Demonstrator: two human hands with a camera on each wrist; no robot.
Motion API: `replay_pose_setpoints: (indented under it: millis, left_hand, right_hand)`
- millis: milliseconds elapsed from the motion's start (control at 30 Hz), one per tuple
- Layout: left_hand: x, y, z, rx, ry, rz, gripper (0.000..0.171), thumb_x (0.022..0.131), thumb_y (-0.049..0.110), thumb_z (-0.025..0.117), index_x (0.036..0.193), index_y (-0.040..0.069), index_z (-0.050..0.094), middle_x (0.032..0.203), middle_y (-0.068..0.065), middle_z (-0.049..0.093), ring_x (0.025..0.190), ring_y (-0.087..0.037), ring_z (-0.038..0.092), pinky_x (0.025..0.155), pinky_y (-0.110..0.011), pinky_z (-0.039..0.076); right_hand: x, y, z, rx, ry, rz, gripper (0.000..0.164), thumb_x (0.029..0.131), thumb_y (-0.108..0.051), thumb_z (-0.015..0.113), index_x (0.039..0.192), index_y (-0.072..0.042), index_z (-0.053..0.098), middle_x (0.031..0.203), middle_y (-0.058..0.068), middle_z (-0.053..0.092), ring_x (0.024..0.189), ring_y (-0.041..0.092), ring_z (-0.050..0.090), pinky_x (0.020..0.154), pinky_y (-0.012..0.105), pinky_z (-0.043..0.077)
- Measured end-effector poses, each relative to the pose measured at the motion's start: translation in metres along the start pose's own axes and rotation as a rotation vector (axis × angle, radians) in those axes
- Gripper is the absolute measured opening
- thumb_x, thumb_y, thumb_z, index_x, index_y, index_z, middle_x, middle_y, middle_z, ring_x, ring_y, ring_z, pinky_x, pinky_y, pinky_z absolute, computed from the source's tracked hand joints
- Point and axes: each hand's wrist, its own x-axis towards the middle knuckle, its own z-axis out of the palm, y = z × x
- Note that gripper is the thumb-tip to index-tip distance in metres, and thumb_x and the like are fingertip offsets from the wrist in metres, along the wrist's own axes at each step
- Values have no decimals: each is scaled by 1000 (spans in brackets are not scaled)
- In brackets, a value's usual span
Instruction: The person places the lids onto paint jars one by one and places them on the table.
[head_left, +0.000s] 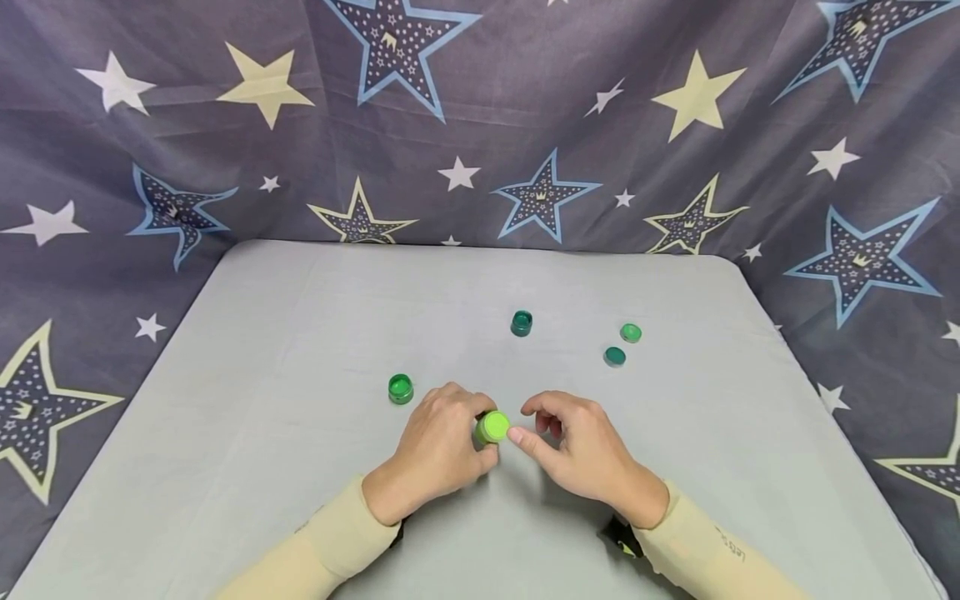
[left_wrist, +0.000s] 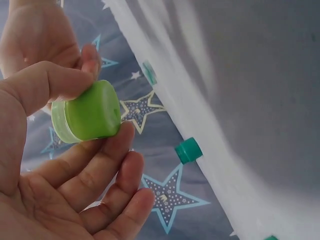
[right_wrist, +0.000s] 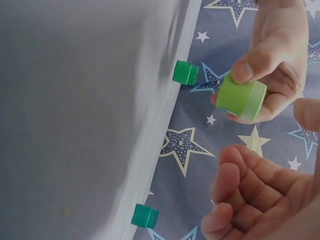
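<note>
My left hand (head_left: 442, 437) grips a small lime-green paint jar (head_left: 493, 427) between thumb and fingers, a little above the table. A paler, see-through band rings the top end of this jar, plain in the left wrist view on the lime-green jar (left_wrist: 87, 112). Just to its right is my right hand (head_left: 585, 442), its fingers loosely bent and nothing held. Its thumb tip comes close to the jar's edge; in the right wrist view a gap shows between them. Left of my left hand stands a green paint jar (head_left: 401, 389), with green paint showing at its top.
Farther back on the grey-covered table (head_left: 300, 333) stands a dark green paint jar (head_left: 521, 323). Two round lids lie at the right, a light green lid (head_left: 631, 333) and a dark green lid (head_left: 615, 357). Star-patterned cloth (head_left: 457, 125) hangs behind and at both sides.
</note>
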Motion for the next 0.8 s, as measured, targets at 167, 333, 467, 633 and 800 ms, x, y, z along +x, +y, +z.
replay_pose_setpoints:
  millis: [167,333,467,633,800]
  left_hand:
    - [3,-4,-9,0,35,-23,26,67,8,86,89,13,74,81,5,67,82,-18,59,78,-36,47]
    - [7,-11,-20,9,66,-61,26,68,8,87,91,12,75,85,1,69,85,-21,63,78,-39,50]
    - [11,-19,-30,16,100,-82,26,69,9,88,92,12,75,87,2,71,84,-21,62,74,-38,50]
    - [15,-30,-43,28,130,-106,26,72,12,87,95,11,76,89,0,73,85,-24,64,74,-40,50]
    - [19,-41,-57,43,143,-153,24,75,15,84,97,11,76,91,0,74,89,-29,65,76,-43,51]
  right_hand:
    - [-1,1,-1,-7,-19,18,20,93,-33,75,98,-13,72,76,-12,55,57,12,52,53,22,44]
    - [-2,0,-3,-12,-44,41,25,94,-36,75,98,-11,73,75,-9,57,57,15,54,53,23,44]
    - [-2,1,-5,-25,-56,51,28,93,-37,75,98,-9,74,75,-7,58,57,12,52,53,23,44]
    - [-3,3,-6,-37,-59,59,29,93,-38,75,98,-10,74,75,-4,60,58,6,48,53,23,44]
    - [-5,4,-8,-54,-61,69,30,93,-38,76,99,-9,74,76,-5,60,59,7,49,54,23,44]
